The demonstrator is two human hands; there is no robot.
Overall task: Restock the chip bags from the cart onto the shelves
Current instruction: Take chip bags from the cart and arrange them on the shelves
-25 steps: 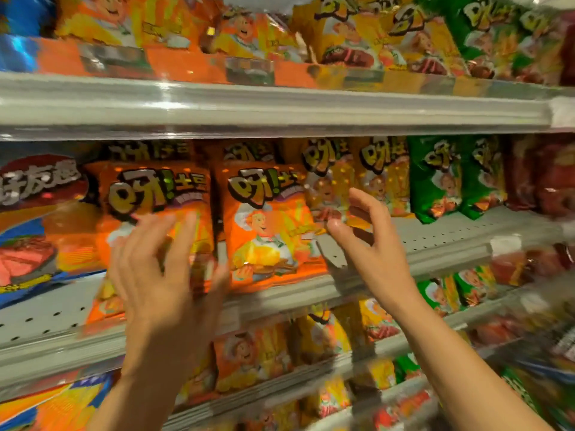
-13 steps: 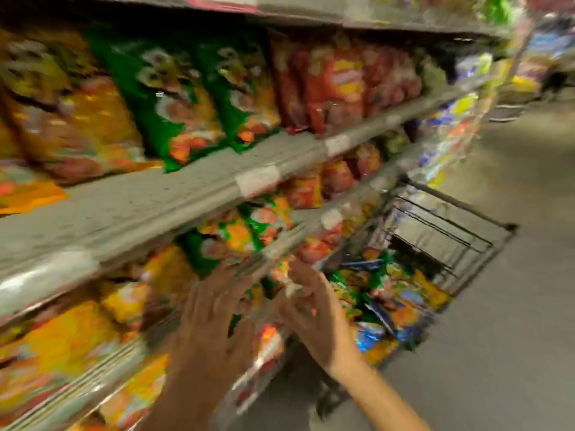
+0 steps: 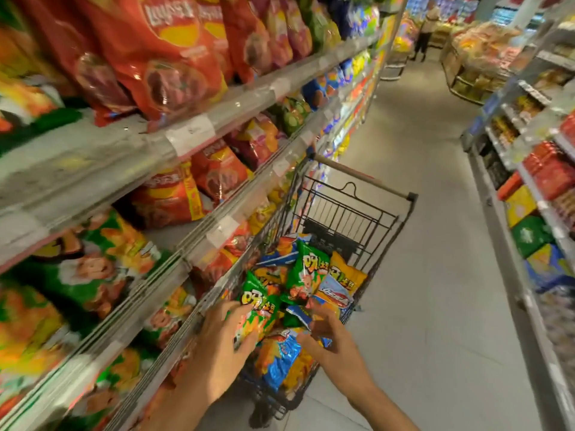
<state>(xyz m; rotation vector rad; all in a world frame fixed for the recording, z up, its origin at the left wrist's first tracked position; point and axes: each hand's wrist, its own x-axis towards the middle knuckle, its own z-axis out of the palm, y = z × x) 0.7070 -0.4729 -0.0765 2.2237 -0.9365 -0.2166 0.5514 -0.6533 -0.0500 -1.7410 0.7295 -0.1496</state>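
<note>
Both hands have come down from the shelves since the earlier frames and now reach into the cart (image 3: 351,209), a black wire trolley parked close against the shelves (image 3: 199,132) on the left of the aisle. A second ago they were raised at an orange bag on a middle shelf; half a second ago they were dropping past the lower shelf edge with the cart only at the side of the view. Now the left hand (image 3: 224,346) lies with spread fingers on a green chip bag (image 3: 259,309) at the near left of the heap; its grip is loose, fingers mostly straight, resting on the bag rather than wrapped round it. The right hand (image 3: 329,340) is over the blue chip bag (image 3: 280,356) and the packets beside it, fingers bent inward; motion blur makes it impossible to tell whether its grip has closed on anything. The chip bags are all in the cart basket, piled at its near end: a second green bag (image 3: 308,272) stands up behind the first, with a yellow bag (image 3: 345,275) just to its right. On the shelves, large red bags (image 3: 174,54) fill the upper level, and smaller red, green and orange packets sit below. The grey floor (image 3: 420,275) runs away down the aisle, where a person (image 3: 426,26) stands far off.
</note>
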